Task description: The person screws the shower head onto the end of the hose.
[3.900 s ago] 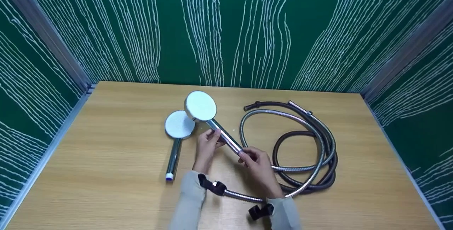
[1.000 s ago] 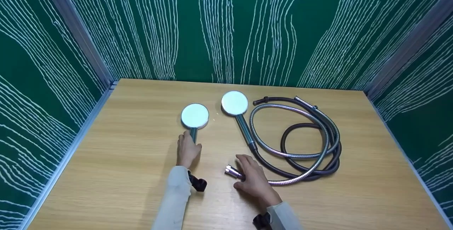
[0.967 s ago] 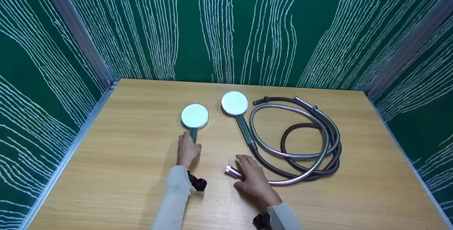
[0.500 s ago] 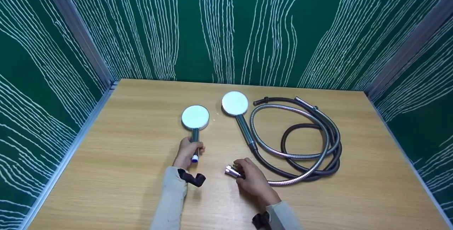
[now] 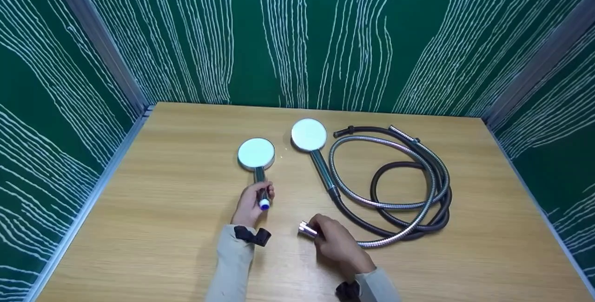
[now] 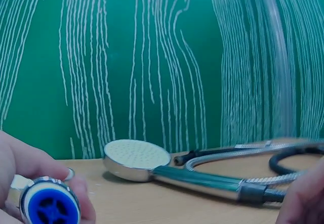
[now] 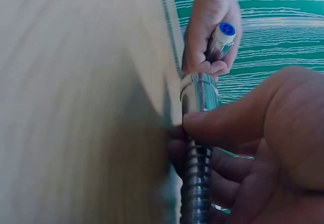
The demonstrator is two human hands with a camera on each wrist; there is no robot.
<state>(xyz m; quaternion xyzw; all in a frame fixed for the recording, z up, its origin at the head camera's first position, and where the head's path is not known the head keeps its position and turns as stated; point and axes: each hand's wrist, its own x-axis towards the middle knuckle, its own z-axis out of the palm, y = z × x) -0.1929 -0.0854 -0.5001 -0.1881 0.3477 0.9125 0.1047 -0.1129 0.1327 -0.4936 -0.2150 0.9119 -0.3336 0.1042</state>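
My left hand (image 5: 249,202) grips the handle of a shower head (image 5: 256,153) with a round white face. The threaded end of that handle, with a blue insert, points back toward me and shows large in the left wrist view. Between the thumb and fingers of my right hand (image 5: 338,241) is the metal end fitting of a silver shower hose (image 5: 381,243); the right wrist view shows its ribbed length running under the palm. A second shower head (image 5: 308,135) lies on the table, joined at its handle end to a black hose (image 5: 353,218).
Both hoses lie coiled together on the right of the wooden table (image 5: 153,190). The free end of the black hose (image 5: 343,132) lies near the back. Green walls with white lines (image 5: 274,37) close in the back and sides.
The second shower head was laid down on the table, joined to the black hose. My left hand took up the other one and turned its end toward me; my right fingers closed on the silver hose end.
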